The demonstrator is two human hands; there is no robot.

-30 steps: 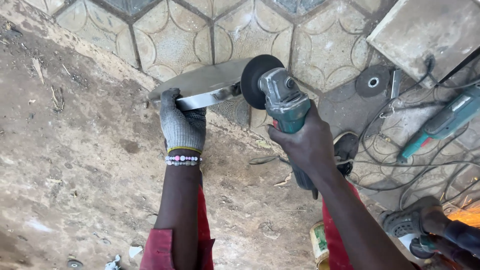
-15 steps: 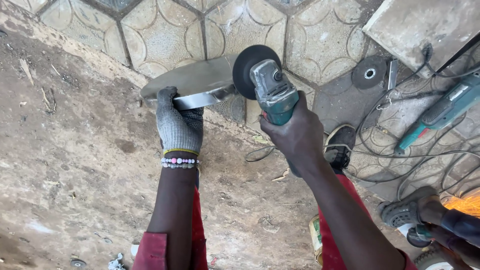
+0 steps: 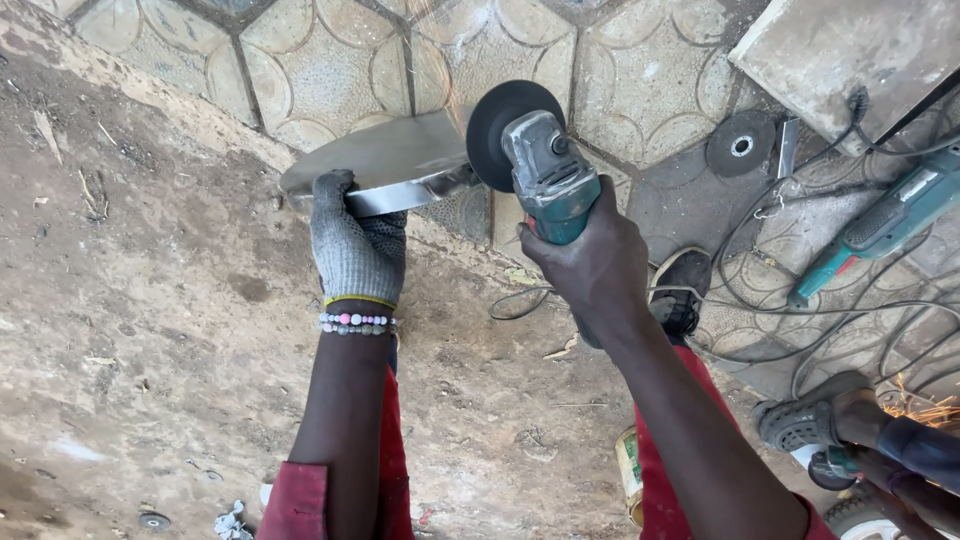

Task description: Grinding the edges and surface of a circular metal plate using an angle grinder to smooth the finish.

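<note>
Grinding disc of a green-bodied angle grinder (image 3: 540, 170) meets the right edge of a curved metal plate (image 3: 385, 160), held low over dirt ground and patterned paving slabs (image 3: 330, 70). Right hand (image 3: 595, 265), bare, is clenched around the grinder body; left hand (image 3: 355, 245), in a grey knit glove, grips the plate's near edge. Nearby on the paving lie a spare disc (image 3: 740, 145), a second green power tool (image 3: 885, 225) and tangled cables (image 3: 800, 320).

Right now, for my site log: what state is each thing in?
Left hand: gloved, gripping the metal piece.
Right hand: bare, gripping the angle grinder.
Angle grinder: disc at the metal's edge, a few sparks flying.
Spare disc: lying flat.
Second grinder: lying unheld.
</note>
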